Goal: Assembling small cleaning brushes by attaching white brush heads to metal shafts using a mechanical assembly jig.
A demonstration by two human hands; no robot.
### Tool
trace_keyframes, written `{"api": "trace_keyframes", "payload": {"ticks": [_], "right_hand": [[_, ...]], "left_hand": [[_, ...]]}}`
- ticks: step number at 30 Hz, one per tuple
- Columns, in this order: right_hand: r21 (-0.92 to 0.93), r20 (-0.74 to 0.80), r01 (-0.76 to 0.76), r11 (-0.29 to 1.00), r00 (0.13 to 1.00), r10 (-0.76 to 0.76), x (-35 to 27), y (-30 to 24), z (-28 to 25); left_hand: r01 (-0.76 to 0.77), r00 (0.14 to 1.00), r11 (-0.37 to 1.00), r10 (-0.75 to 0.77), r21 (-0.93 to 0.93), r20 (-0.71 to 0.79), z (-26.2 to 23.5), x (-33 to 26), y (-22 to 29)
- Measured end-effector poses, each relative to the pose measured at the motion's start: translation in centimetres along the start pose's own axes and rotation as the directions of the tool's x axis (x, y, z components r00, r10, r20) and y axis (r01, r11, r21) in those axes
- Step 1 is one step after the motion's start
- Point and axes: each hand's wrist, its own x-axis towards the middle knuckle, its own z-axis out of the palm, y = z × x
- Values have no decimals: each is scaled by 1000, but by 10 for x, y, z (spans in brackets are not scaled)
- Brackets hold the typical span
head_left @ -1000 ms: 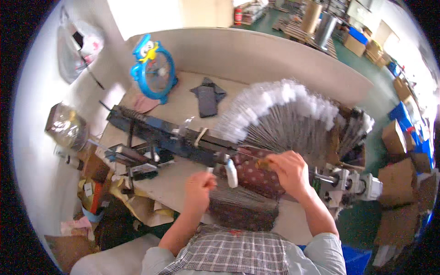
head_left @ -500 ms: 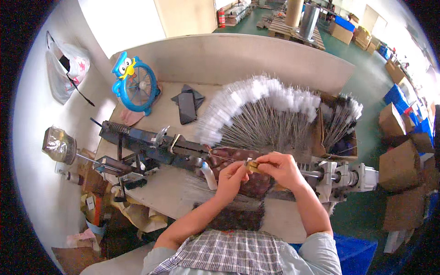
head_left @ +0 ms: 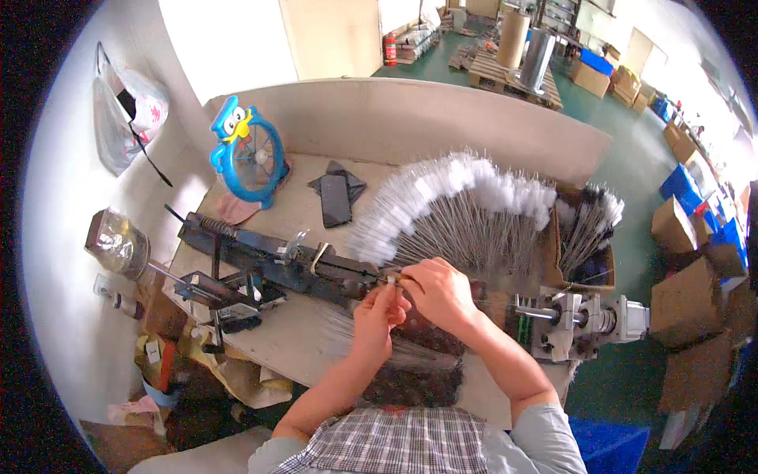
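Observation:
My left hand (head_left: 377,314) is closed, its thumb and fingertips pinched together by the inner end of a long dark rail (head_left: 316,265). Close against it, my right hand (head_left: 439,294) is bent over with its fingers closed at the same spot. Between the fingertips shows a bit of a small brass-coloured piece (head_left: 392,278); its shape is mostly covered. Beneath both hands lies a dark reddish-brown cover (head_left: 426,335). Behind them fans a large pile of wire-stemmed brushes (head_left: 466,213) with white tufts.
A motor-driven spindle unit (head_left: 580,320) stands at the bench's right. An open cardboard box (head_left: 586,272) holds more brushes. Farther back are a phone (head_left: 335,201) and a blue toy-shaped fan (head_left: 253,154). A metal frame (head_left: 217,296) with a rod juts from the left edge.
Both hands have moved left with the small brass-coloured piece, up to the rail's end. The right hand has turned over and come closer to the left. The head view has shifted slightly.

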Motion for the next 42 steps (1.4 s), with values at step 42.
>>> {"api": "trace_keyframes", "payload": {"ticks": [42], "right_hand": [[28,-109,96,995,990,-92,-15,-12,3]], "left_hand": [[-69,997,958,55,-279,-59,10,0,-3]]}}
